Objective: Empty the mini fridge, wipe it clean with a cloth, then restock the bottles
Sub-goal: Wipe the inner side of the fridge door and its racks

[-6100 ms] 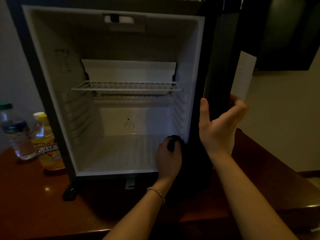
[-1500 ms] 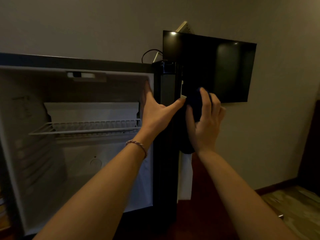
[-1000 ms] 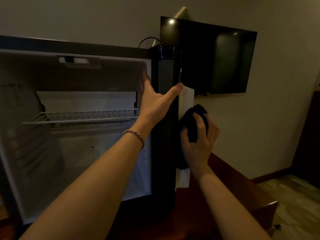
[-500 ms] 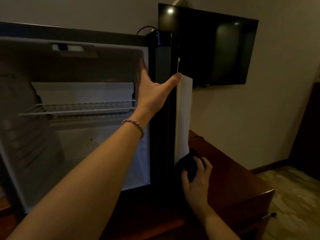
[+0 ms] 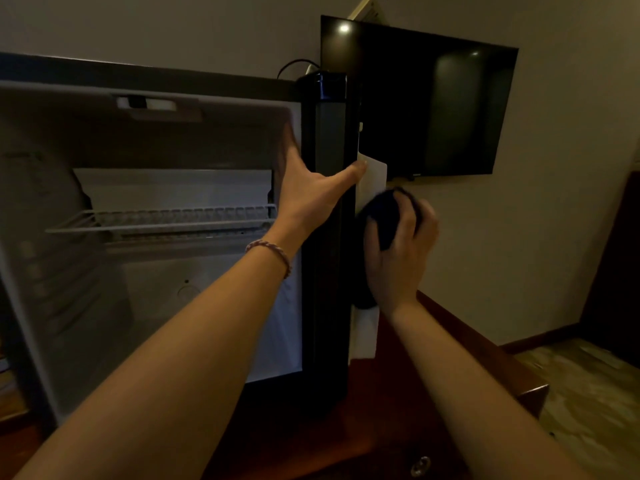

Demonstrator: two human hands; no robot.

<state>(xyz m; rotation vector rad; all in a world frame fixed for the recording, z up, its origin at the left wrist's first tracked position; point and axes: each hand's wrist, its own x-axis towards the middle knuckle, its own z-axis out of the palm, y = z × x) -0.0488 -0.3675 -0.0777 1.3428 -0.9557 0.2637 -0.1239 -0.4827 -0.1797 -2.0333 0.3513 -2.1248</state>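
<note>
At three o'clock of the empty mini fridge (image 5: 149,271), the right hand (image 5: 398,258) bunches a soft, pliable cloth (image 5: 384,216) against the door liner (image 5: 372,188); the left hand (image 5: 308,199), fingers spread, steadies the frame.

Dark TV (image 5: 422,102) mounted on beige wall (image 5: 561,168), light glinting top left. Black cable (image 5: 294,65) looping below. Brown wooden cabinet (image 5: 450,348) underneath; patterned floor (image 5: 588,386) at right.

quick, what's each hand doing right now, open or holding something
Left hand: open, fingers spread, braced against the fridge door edge.
Right hand: gripping the dark cloth, pressed against the door's white inner panel.
</note>
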